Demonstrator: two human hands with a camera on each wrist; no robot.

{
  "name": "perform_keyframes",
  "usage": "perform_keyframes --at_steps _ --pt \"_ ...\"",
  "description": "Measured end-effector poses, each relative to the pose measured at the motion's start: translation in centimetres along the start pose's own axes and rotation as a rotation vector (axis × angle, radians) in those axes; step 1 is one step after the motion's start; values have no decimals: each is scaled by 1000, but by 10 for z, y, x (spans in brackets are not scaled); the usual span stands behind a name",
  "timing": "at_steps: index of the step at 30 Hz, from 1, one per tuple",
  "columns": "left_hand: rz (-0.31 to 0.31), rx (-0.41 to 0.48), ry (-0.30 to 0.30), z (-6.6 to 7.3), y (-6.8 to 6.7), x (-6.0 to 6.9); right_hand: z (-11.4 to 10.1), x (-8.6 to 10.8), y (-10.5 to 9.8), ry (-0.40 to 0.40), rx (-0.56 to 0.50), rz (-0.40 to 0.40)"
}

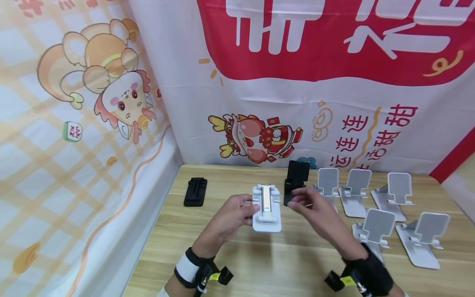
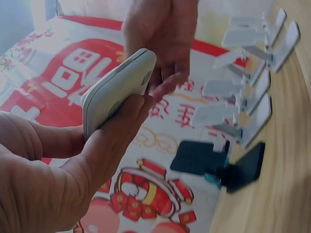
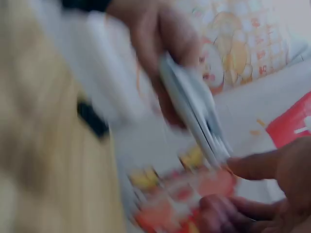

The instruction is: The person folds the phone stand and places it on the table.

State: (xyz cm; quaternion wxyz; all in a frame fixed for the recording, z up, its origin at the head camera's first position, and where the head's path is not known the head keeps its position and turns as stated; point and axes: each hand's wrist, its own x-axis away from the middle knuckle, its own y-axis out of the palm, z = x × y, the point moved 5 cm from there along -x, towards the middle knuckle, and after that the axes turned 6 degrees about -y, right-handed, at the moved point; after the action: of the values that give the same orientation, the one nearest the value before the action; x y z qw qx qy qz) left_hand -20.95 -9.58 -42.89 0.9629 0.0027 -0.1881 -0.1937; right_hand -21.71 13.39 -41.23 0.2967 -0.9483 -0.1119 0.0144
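Note:
A folded white phone stand is held up over the table in the left hand, thumb and fingers pinching its left edge. In the left wrist view the stand shows its smooth underside, with the left hand's fingers along it. The right hand is just right of the stand in the head view, fingers loosely bent and holding nothing. From the right wrist view, the right hand's fingertips are close to the stand's end; whether they touch is unclear.
An unfolded black stand is behind the right hand. Several unfolded white stands occupy the table's right side. A folded black stand lies at the back left of the wooden table. Printed cloth hangs behind and at the left.

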Motion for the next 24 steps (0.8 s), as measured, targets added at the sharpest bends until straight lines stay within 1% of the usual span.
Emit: perform_keyframes --at_steps 1,3,4,6,9,11,13,15,17,19,21,24 --pt "21 -14 -2 -2 -4 -1 3 1 -11 -34 118 29" --pt "68 -44 -17 -6 -13 -4 11 3 -33 -75 339 84" --pt "93 -58 -25 -9 -19 -7 17 4 -43 -85 421 103" --pt "155 -87 -49 -14 -32 -12 29 7 -64 -88 540 122" --pt "267 -158 -76 -23 -53 -21 50 13 -91 -80 679 140" --pt "342 -216 -96 -27 -69 -28 63 17 -104 -87 734 144" --pt "406 -290 -115 -31 -83 -35 74 20 -113 -84 765 132" --pt "452 -348 -149 -34 -98 -44 84 21 -118 -68 766 101" --pt "497 -405 -196 -36 -112 -52 92 21 -122 -26 754 54" --pt "534 -446 -239 -38 -123 -59 98 22 -123 -1 747 27" --pt "567 -487 -273 -41 -132 -64 101 22 -123 5 752 14" --pt "594 -518 -282 -46 -141 -70 101 23 -123 -17 775 32"
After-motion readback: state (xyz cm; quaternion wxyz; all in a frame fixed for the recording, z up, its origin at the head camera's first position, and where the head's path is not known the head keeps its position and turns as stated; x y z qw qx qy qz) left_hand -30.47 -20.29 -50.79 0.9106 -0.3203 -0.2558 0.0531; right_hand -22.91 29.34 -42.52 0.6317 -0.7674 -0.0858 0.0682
